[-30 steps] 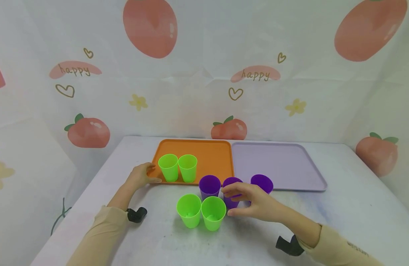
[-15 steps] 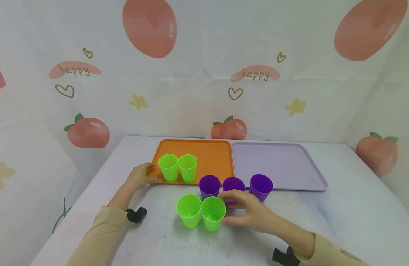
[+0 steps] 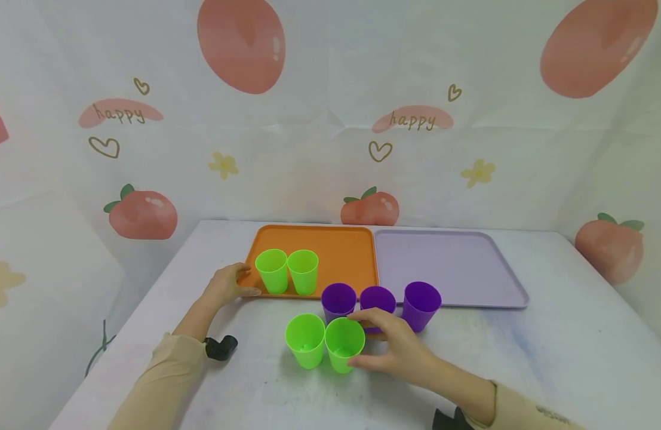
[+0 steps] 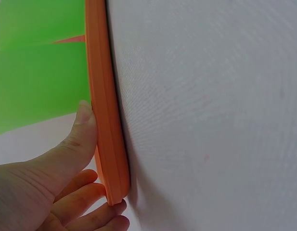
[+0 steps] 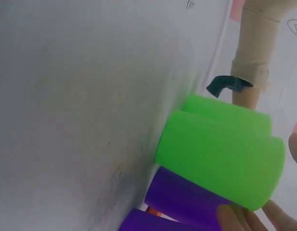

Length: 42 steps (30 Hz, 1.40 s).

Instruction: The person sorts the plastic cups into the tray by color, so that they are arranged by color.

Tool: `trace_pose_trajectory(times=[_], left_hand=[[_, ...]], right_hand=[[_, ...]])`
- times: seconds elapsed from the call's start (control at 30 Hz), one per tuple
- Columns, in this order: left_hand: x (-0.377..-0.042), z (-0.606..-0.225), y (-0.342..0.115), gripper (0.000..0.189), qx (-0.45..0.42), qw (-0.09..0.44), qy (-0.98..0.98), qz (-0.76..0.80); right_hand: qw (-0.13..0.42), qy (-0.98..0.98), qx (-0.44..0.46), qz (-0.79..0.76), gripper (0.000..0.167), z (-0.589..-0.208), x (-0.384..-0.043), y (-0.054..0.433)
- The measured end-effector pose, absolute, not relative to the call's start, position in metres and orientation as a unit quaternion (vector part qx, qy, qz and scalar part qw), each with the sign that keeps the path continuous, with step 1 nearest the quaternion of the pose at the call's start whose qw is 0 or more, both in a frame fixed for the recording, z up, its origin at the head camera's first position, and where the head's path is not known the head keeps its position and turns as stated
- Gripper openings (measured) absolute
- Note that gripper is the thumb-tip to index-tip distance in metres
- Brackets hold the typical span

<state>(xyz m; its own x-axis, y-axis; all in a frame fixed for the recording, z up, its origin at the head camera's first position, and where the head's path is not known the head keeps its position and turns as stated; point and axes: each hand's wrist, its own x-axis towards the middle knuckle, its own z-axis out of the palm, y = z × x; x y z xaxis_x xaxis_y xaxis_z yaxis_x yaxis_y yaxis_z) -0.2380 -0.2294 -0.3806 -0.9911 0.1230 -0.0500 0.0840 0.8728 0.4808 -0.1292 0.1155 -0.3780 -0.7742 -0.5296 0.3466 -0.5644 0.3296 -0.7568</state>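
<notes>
Our right grip (image 3: 397, 349) is spread in the head view, thumb on the near side and fingers on the far side of a green cup (image 3: 343, 341); whether they touch it there, we cannot tell. That cup stands upright on the surface (image 3: 255, 394), just beside a second green cup (image 3: 307, 341). Behind them and to the right, we see three upright purple cups (image 3: 423, 306) near the trays. Our left grip (image 3: 225, 283) holds the near left corner of the orange tray (image 3: 341, 251), which carries two more green cups (image 3: 303, 272) side by side; a lilac tray (image 3: 443, 263) lies just right of it. Left wrist view: our thumb lies on the orange rim, fingers reaching under the corner. Right wrist view: our fingers are at the green cup's rim, our thumb apart from it.
</notes>
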Motion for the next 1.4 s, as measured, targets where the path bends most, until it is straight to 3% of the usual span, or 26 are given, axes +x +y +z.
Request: trace_pose_trajectory(times=[0.93,1.4], left_hand=[[-0.238,-0.379,-0.228,0.066,0.048,0.038,0.969,0.238],[-0.237,-0.378,-0.228,0.067,0.049,0.043,0.969,0.237]], right_hand=[[0.106,-0.848,0.319,0.41,0.053,-0.377,-0.124,0.109],[0.084,-0.842,0.317,0.429,0.051,-0.368,-0.122,0.115]])
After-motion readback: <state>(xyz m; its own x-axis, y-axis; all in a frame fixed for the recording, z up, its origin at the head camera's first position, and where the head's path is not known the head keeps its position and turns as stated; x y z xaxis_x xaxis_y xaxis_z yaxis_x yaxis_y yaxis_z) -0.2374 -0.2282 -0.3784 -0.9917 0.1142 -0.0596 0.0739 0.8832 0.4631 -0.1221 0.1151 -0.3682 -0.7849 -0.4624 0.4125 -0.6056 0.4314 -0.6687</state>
